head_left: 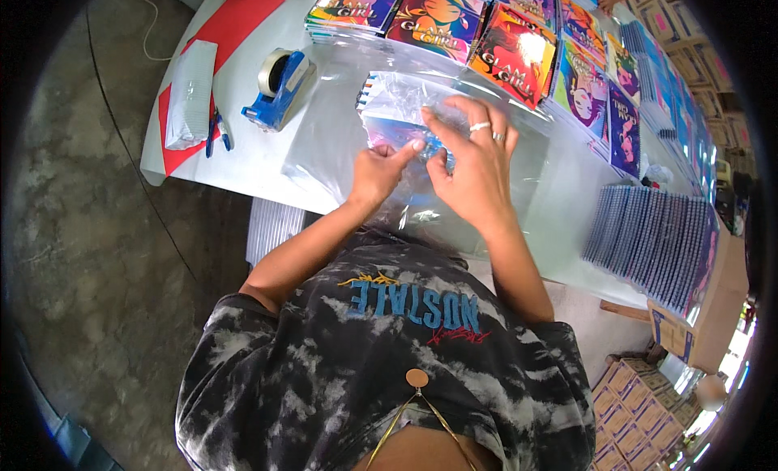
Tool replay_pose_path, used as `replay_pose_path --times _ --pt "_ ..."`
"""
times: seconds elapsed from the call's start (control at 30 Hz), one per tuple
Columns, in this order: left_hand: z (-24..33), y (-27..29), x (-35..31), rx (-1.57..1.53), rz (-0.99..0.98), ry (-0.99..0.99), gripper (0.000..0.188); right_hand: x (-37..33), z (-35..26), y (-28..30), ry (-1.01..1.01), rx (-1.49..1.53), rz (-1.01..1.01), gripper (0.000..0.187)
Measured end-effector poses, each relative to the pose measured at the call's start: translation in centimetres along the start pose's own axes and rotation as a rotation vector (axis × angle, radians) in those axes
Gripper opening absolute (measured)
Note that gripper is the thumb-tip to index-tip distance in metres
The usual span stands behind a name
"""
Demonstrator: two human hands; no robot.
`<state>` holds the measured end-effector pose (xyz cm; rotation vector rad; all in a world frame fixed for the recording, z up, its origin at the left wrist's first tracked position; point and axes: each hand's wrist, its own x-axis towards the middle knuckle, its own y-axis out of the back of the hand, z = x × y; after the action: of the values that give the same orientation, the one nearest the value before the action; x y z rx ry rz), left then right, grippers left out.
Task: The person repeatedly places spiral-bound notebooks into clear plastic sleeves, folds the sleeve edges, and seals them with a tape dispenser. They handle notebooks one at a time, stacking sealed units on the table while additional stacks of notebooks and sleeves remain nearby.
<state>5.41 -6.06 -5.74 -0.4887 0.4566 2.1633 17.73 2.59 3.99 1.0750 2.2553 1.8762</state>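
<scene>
Clear plastic wrap (409,102) lies crinkled over a small stack of notebooks (385,131) in front of me; their kind shows only from the bound edge at its left. My left hand (378,175) is closed at the stack's near side, thumb and forefinger pinching the wrap. From the right, my right hand (478,163), with rings on its fingers, curls thumb and forefinger around a gathered fold of the same wrap. Its other fingers are raised. Beneath both hands, loose clear plastic sheets (312,159) spread over the table.
Left of the stack stand a blue tape dispenser (279,90), pens (217,135) and a pile of clear plastic sleeves (191,98) on red sheets. Colourful notebooks (438,21) line the far side. A row of spiral notebooks (648,240) sits right; cartons (636,410) stand beyond.
</scene>
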Motion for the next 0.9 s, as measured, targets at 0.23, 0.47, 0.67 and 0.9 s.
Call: replay_pose_path --times 0.23,0.47,0.67,0.9 --pt "-2.3 -3.4 -2.7 0.041 -0.893 0.034 0.046 7.9 -0.4 -2.2 -0.168 0.154 -0.374 0.071" --pt "-1.7 2.2 2.4 -0.993 -0.760 -0.177 0.094 3.0 4.3 1.7 -0.439 1.379 0.117 0.093" --pt "2.2 6.1 6.0 -0.255 -0.285 -0.701 0.073 -1.2 5.4 -6.1 -0.206 1.258 0.147 0.094" --pt "13.1 7.3 2.2 0.263 -0.126 -1.198 0.051 3.9 4.1 -2.5 0.063 0.761 0.475 0.020"
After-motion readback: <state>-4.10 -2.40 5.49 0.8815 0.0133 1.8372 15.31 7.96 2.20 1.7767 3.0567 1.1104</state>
